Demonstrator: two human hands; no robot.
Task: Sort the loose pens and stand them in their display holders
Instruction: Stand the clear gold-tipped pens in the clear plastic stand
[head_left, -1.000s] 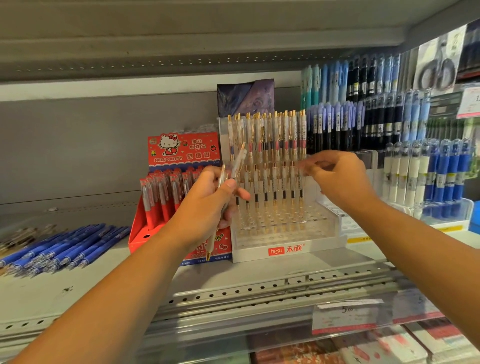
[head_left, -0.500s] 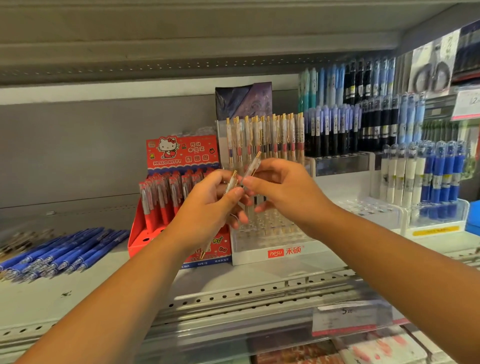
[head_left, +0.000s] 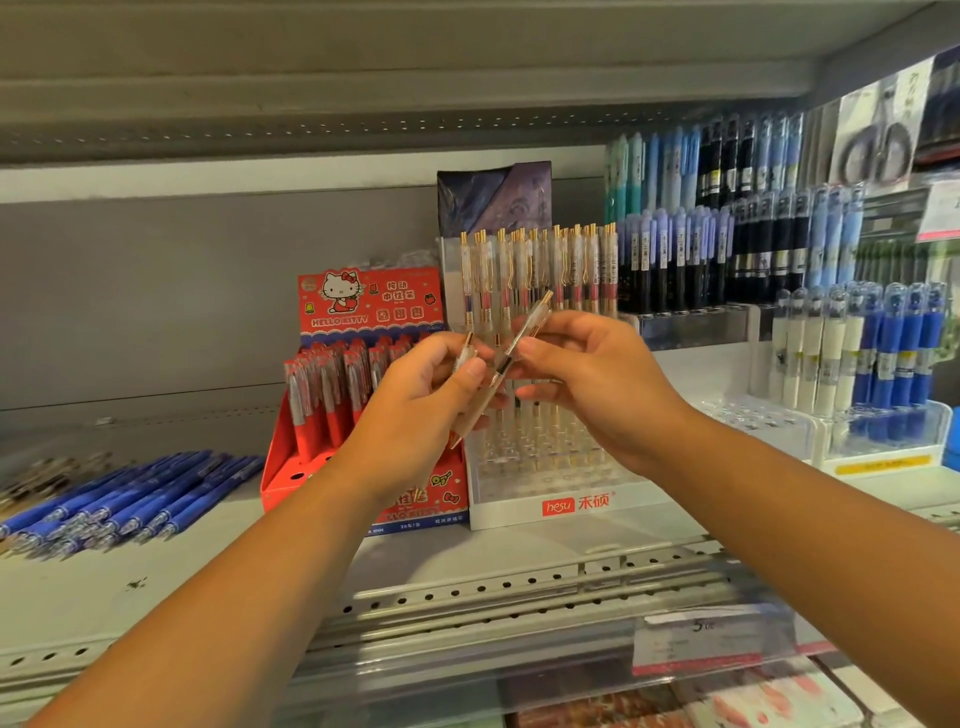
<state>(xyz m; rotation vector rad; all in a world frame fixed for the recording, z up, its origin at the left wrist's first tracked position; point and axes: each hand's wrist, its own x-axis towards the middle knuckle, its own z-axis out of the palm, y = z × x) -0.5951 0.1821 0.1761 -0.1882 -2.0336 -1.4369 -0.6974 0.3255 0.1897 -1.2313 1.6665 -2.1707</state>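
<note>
- The right hand (head_left: 597, 395) pinches a clear pen (head_left: 521, 338) between thumb and forefinger at about mid-barrel, with the other fingers curled beneath.
- The left hand (head_left: 415, 410) is closed round the lower half of the same pen, its thumb pressed beside the barrel.
- It also grips a second pen (head_left: 466, 351), of which only the gold top shows above the fingers.
- The clear pen's long axis runs diagonally: the gold clicker end points up and to the right, and the tip points down and to the left, showing below the left fingers.
- The pen is held in the air in front of the white display holder (head_left: 519, 512), apart from it.
- Matching gold-topped pens (head_left: 545, 270) stand upright in that holder's back rows.
- A red Hello Kitty box (head_left: 374, 306) of red pens stands just to the holder's left.
- Loose blue pens (head_left: 130, 499) lie flat on the shelf (head_left: 467, 561) far to the left.
</note>
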